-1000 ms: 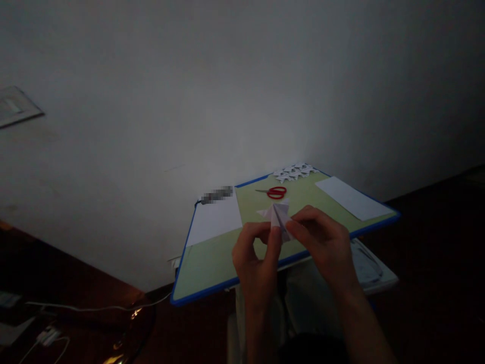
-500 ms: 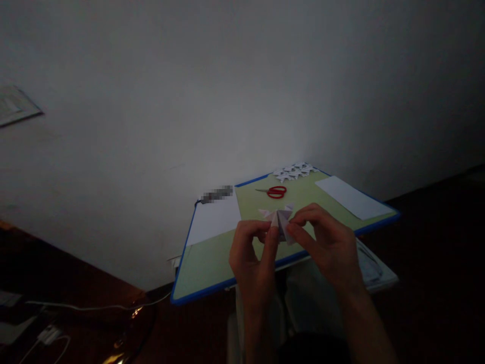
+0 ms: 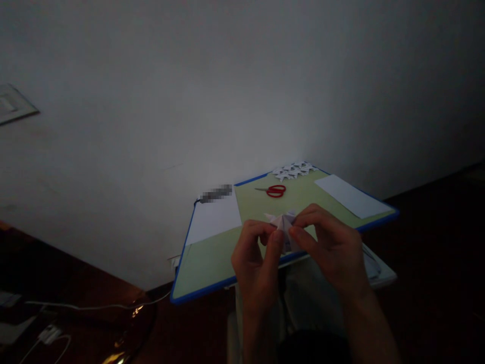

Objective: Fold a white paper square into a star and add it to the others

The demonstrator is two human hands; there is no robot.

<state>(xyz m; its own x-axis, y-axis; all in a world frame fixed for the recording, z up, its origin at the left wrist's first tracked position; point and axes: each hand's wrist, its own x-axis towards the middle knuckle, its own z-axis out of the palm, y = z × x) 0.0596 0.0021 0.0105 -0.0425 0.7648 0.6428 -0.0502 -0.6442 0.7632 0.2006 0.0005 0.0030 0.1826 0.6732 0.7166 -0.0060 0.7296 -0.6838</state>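
Observation:
A white folded-paper figure (image 3: 285, 222) with pointed flaps is held above the near edge of the green board. My left hand (image 3: 259, 255) pinches its left side between thumb and fingers. On its right side, my right hand (image 3: 329, 245) pinches the paper too, so both hands are closed on the one piece. Fingers cover parts of its lower folds. Beyond the hands lie red-handled scissors (image 3: 276, 190), blades pointing left. Several white folded-paper pieces (image 3: 293, 171) sit in rows at the board's far corner.
The green board (image 3: 212, 268) has a blue edge and stands against a grey wall. White paper sheets lie on its left (image 3: 214, 220) and right (image 3: 352, 196). A pixelated dark object (image 3: 215, 193) is at the back left. A white cable (image 3: 94, 307) runs low at left.
The paper figure has tilted and its front flaps look flatter and closer together. My hands have shifted slightly right, still pinching it. Scissors and sheets stay in place.

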